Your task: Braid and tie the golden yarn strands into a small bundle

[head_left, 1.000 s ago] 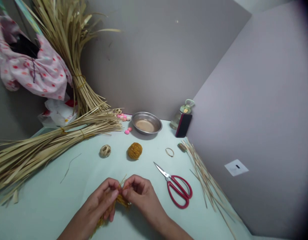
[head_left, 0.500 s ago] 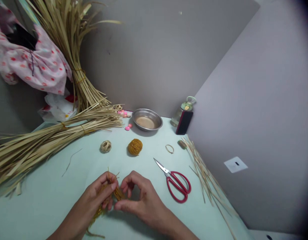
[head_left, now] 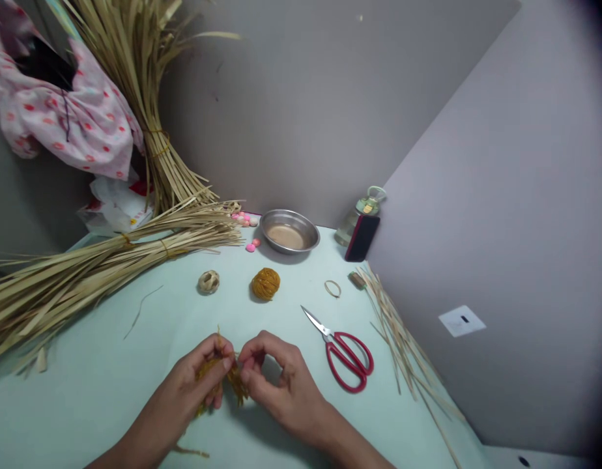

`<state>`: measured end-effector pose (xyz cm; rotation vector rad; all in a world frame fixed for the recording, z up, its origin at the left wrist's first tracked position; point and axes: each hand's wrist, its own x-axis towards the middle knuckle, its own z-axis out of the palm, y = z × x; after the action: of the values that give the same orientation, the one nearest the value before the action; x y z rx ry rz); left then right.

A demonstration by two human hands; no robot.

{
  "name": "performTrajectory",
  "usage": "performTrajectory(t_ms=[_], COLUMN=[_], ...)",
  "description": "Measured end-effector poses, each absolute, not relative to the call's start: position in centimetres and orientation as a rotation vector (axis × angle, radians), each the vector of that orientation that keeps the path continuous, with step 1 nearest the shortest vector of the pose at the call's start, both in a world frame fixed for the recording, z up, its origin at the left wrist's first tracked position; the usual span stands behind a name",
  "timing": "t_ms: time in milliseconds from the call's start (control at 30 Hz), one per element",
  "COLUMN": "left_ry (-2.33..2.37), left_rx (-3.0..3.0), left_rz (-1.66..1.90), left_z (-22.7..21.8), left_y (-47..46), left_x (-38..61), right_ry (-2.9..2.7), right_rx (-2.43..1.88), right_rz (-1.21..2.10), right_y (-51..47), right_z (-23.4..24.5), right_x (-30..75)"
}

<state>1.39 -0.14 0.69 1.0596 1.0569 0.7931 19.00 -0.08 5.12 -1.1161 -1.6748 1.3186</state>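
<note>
My left hand is closed around a bunch of mustard-yellow yarn, with loose strands poking out above the thumb and hanging below. Thumb and fingertips of my right hand are pinched together just beside the bunch, on a thin yarn end that runs across from the left hand. Beyond the hands sits a wound ball of the same yarn. To its left is a small openwork woven ball. Red-handled scissors lie open-bladed or nearly closed, right of my right hand; I cannot tell which.
A metal bowl with liquid stands at the back, beside pink pieces. Bundles of dried straw cover the left side. A phone leans on a bottle. A small ring and thin strips lie right.
My right hand's fingers have closed from an open curve into a pinch at the yarn. The yarn bunch now hangs lower between the hands. The view has shifted slightly.
</note>
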Motion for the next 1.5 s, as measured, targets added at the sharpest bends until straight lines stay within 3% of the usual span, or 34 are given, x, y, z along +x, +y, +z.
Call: performTrajectory(t_ms=[300,633,900,1067,1200,1333,1500], left_ry=[1.034,0.972,1.067,1.140,1.312,1.391,1.187], left_rx=[1.023,1.111,1.085,1.043,1.017,1.262,1.680], left_rz=[0.799,0.692,0.836,0.839,1.048,1.198,1.018], left_z=[1.2,1.1,1.2,1.5,2.0,2.2,1.9], left_y=[-0.2,-0.8,-0.3,0.0,0.5,0.3,-0.6], left_x=[1.5,1.8,1.2,0.5,-0.5,-0.7,0.4], right_ry=[-1.688,-1.299,-1.197,-1.183,-1.113,-1.098,-1.120], right_rx=[-1.119,-1.106,-1.000,-1.097,-1.128,-1.138,-1.061], right_rz=[1.311,1.499,1.769,1.664,1.642,1.636,1.710], right_y=[0.0,0.8,0.0,0.3,0.7,0.8,0.5], right_z=[4.2,3.8,2.9,2.8,3.0,2.9,3.1], right_x=[18.9,18.9,18.0,17.8,18.1,18.1,17.9])
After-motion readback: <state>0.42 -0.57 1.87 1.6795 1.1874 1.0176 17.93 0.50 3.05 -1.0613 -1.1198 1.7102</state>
